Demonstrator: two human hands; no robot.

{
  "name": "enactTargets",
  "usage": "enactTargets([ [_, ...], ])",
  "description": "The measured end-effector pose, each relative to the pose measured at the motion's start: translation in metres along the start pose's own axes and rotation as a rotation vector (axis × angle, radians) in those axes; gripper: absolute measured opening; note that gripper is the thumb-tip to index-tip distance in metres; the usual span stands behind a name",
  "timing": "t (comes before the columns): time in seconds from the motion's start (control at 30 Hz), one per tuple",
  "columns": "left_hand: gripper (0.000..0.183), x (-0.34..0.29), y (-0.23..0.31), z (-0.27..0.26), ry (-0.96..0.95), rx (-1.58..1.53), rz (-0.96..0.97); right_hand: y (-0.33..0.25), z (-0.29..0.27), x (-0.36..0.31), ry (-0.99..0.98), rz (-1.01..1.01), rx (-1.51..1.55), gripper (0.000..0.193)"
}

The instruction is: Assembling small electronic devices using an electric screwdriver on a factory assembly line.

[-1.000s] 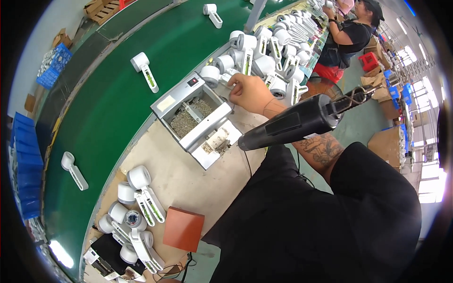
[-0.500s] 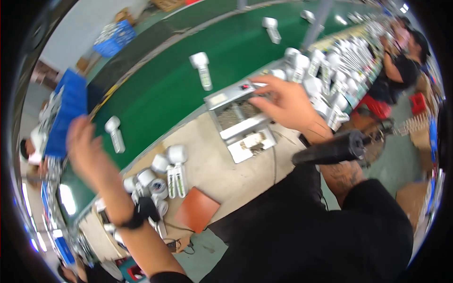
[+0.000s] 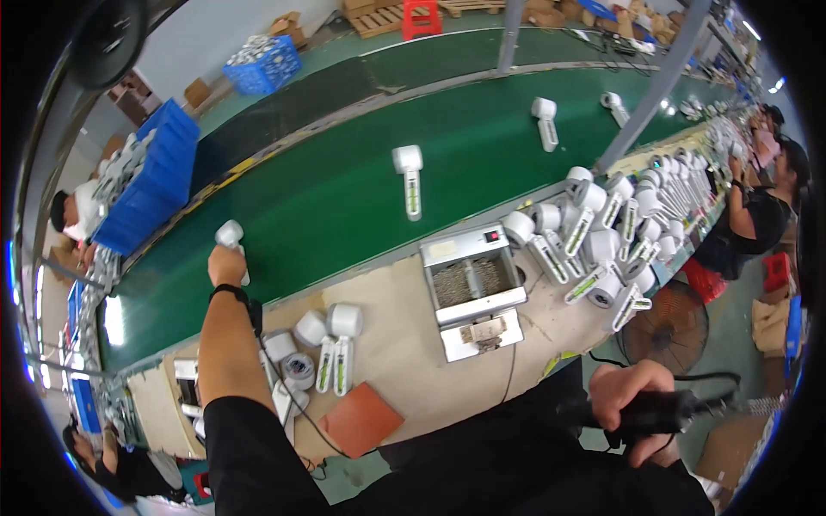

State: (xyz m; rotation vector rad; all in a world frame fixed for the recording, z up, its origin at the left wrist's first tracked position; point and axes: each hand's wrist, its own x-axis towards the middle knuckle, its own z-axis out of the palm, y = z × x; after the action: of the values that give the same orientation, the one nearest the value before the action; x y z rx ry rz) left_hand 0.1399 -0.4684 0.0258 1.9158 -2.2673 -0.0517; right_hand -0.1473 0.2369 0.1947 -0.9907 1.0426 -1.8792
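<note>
Over the far-left part of the green belt, my left hand (image 3: 227, 266) is closed around the handle of a white handheld device (image 3: 229, 232); its round head sticks out past the fingers. Down at the right, in front of my body, my right hand (image 3: 632, 391) wraps round a black electric screwdriver (image 3: 650, 414) with a cord and coil at its rear. Between them on the bench stands a grey metal screw feeder (image 3: 473, 273), screws filling its tray. More white devices (image 3: 340, 348) lie in a cluster left of it, beside a reddish-brown square pad (image 3: 361, 419).
A large heap of white devices (image 3: 594, 224) covers the bench right of the feeder. Others ride on the green belt (image 3: 335, 215). Blue crates (image 3: 155, 189) stand beyond it. A grey post (image 3: 654, 95) rises at the right. Co-workers sit farther along; a floor fan (image 3: 662, 335) stands right.
My left hand has come down onto a device on the belt and gripped it. My right hand has left the feeder and taken hold of the screwdriver. The view has shifted.
</note>
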Motion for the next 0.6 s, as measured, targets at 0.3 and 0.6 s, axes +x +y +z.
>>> enactTargets([
  [0.3, 0.041, -0.069, 0.236, 0.033, -0.109, -0.309, 0.464, 0.024, -0.033, 0.004, 0.21, 0.195, -0.028, 0.045],
  [0.6, 0.074, -0.16, 0.366, 0.027, -0.312, -0.296, 0.214, 0.021, -0.068, -0.042, 0.307, 0.183, -0.085, 0.045],
])
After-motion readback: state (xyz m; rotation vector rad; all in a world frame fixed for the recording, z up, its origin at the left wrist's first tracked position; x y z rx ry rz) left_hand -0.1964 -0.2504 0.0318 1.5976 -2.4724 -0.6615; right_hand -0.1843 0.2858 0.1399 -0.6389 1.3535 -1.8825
